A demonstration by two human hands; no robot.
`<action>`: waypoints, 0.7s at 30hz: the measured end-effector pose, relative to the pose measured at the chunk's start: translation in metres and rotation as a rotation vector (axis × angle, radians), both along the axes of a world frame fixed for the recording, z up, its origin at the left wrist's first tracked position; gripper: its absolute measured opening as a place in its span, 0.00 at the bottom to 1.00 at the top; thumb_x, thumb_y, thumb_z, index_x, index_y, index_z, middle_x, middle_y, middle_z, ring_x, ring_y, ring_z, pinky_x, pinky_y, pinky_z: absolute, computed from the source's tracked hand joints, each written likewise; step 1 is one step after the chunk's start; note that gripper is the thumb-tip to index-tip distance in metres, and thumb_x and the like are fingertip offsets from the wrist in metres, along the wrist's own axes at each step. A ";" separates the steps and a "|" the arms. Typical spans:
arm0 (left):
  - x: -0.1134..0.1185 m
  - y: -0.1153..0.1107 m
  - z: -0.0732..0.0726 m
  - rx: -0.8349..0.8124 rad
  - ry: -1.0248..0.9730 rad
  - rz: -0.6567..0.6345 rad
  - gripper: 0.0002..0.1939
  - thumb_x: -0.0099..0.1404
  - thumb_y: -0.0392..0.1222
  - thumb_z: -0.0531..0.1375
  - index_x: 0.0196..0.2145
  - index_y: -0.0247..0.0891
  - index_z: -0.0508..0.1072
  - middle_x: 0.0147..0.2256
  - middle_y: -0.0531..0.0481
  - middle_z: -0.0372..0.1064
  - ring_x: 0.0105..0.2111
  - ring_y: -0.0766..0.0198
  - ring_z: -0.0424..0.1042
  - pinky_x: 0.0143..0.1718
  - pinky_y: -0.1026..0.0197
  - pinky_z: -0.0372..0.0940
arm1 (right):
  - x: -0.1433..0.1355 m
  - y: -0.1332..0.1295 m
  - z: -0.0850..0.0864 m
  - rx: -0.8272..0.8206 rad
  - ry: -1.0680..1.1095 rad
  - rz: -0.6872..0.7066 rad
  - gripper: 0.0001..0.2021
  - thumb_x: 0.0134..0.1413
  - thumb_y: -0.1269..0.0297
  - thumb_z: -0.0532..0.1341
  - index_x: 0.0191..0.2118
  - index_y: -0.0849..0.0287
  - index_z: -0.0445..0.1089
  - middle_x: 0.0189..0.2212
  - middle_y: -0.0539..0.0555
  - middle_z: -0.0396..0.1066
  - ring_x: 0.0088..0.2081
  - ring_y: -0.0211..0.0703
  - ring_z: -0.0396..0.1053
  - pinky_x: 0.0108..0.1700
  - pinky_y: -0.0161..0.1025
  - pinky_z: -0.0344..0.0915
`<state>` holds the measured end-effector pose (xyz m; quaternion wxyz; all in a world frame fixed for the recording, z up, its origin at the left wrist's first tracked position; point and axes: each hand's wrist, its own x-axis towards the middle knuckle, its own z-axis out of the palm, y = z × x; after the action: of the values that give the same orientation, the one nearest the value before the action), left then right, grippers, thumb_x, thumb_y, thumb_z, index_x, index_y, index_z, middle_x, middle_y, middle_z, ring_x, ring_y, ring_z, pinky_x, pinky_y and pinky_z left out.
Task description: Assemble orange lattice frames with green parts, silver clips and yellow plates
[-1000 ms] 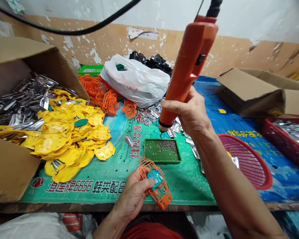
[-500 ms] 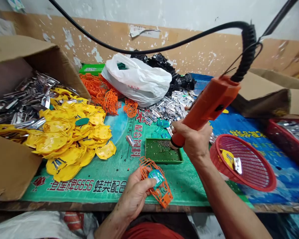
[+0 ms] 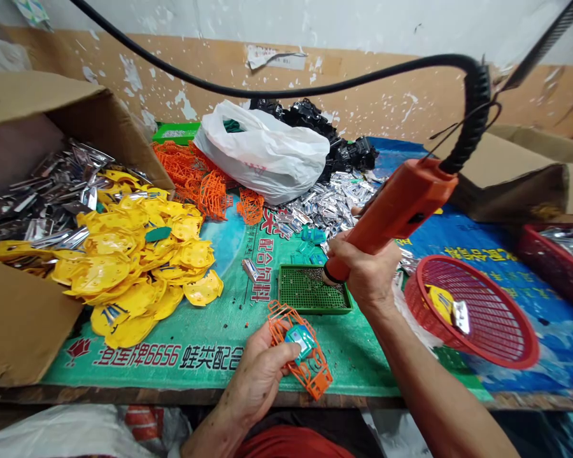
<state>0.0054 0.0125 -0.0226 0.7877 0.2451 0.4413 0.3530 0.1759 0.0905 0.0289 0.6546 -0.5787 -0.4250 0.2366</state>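
Gripping an orange power screwdriver [image 3: 391, 213], the right hand [image 3: 370, 273] has its fingers wrapped around the barrel, some hidden behind it. The tool's lower end covers some small screws in the green tray [image 3: 305, 310]; whether its bit touches them is hard to make out.

The left hand [image 3: 260, 366] pinches an orange frame [image 3: 321, 381] and a teal part [image 3: 300, 340] between thumb and fingers, near the front edge of the bench [image 3: 172, 398]. The thumb covers some of the teal part.

A white bag [image 3: 267, 152] partly hides black parts [image 3: 356, 152] towards the back edge. The view cuts off the cardboard box [image 3: 23, 318] at left and the red bin [image 3: 554, 270] at right. Green sheet [image 3: 191, 331] shows between the yellow pieces [image 3: 138, 267] and the left hand; a red basket [image 3: 487, 318] stands beyond the right forearm.
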 end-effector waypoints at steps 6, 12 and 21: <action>0.001 0.001 0.000 -0.009 0.005 0.013 0.16 0.49 0.37 0.65 0.37 0.35 0.69 0.33 0.49 0.71 0.34 0.59 0.71 0.32 0.61 0.66 | 0.001 -0.002 0.000 0.006 0.003 0.023 0.09 0.38 0.66 0.69 0.20 0.58 0.67 0.21 0.48 0.69 0.22 0.39 0.66 0.29 0.42 0.64; 0.001 0.001 0.003 -0.030 0.004 0.040 0.20 0.48 0.37 0.66 0.40 0.35 0.69 0.35 0.48 0.71 0.33 0.61 0.70 0.29 0.62 0.66 | 0.000 -0.003 0.001 0.003 0.000 0.037 0.08 0.37 0.65 0.69 0.24 0.58 0.69 0.21 0.47 0.69 0.23 0.39 0.66 0.29 0.42 0.64; 0.001 0.001 0.001 -0.045 -0.014 0.123 0.18 0.46 0.36 0.68 0.37 0.34 0.72 0.35 0.49 0.73 0.32 0.65 0.69 0.32 0.63 0.66 | -0.001 -0.002 0.003 0.014 0.018 0.047 0.07 0.35 0.67 0.69 0.22 0.56 0.71 0.20 0.47 0.68 0.22 0.39 0.64 0.28 0.42 0.63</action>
<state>0.0060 0.0135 -0.0220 0.7730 0.1971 0.4577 0.3925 0.1748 0.0882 0.0315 0.6569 -0.5617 -0.4341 0.2541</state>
